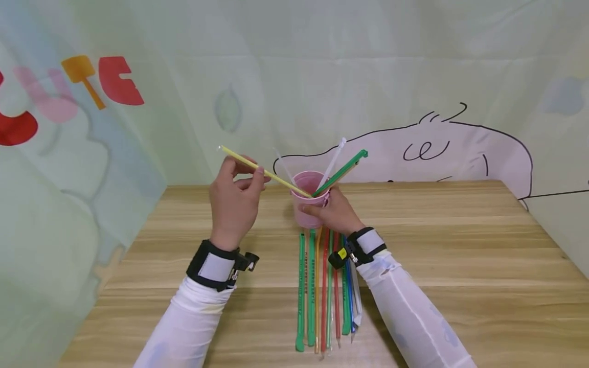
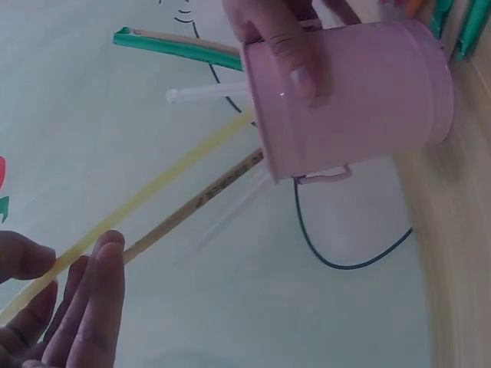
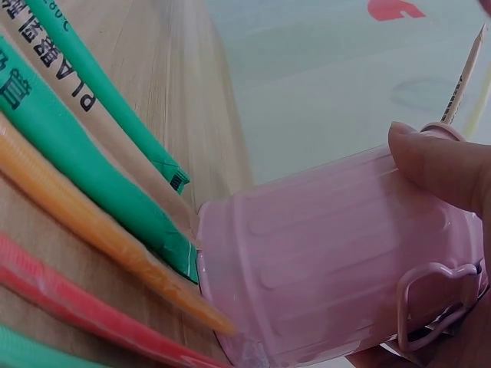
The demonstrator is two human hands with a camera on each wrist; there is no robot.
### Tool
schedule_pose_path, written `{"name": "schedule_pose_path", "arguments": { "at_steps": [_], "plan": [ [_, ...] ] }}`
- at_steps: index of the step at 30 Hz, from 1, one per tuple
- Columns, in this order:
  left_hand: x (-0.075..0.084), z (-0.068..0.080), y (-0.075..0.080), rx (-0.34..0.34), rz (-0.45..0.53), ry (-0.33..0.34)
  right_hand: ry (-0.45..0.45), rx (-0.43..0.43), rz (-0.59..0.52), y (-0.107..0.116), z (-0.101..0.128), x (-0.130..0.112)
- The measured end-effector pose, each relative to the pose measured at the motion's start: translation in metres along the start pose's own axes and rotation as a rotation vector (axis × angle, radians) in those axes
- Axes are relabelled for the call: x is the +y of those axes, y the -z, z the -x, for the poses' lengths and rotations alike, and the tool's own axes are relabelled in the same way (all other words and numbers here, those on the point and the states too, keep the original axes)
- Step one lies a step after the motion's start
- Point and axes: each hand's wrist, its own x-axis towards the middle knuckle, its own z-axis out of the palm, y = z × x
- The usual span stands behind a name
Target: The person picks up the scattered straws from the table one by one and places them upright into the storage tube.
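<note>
A small pink bucket [image 1: 307,204] sits at the centre of the head view, on the far middle part of the wooden table [image 1: 460,245]. It is shaped like a ribbed little bin, with a looped handle on its side (plainest in the right wrist view) and a glossy pink wall. The right hand [image 1: 335,212] grasps it, thumb over the front wall and fingers round the back. The left hand [image 1: 234,199], left of centre, pinches a yellow straw [image 1: 262,173] between thumb and fingertips; the straw slants down to the right, its lower end inside the bucket. A green-wrapped straw [image 1: 342,172] and a white straw [image 1: 334,158] lean out of the bucket toward the upper right. Just below the bucket, a row of wrapped straws [image 1: 322,291] lies side by side, green, orange, red and blue, running toward the bottom edge.
</note>
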Motion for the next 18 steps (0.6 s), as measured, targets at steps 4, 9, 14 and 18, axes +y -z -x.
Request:
{"name": "schedule_pose_path", "arguments": {
  "at_steps": [4,9,14,18],
  "plan": [
    [-0.011,0.003,-0.013,-0.059,-0.032,0.040,-0.006,0.007,-0.003,0.000,-0.001,0.000],
    [-0.023,0.002,-0.028,-0.124,-0.083,0.090,0.006,0.011,-0.027,0.000,-0.001,0.000],
    [-0.034,0.002,-0.040,-0.174,-0.137,0.123,0.026,0.008,-0.062,0.000,-0.002,0.001],
    [-0.040,0.004,-0.042,-0.226,-0.150,0.175,0.036,0.011,-0.082,-0.001,-0.003,0.001]
  ]
}}
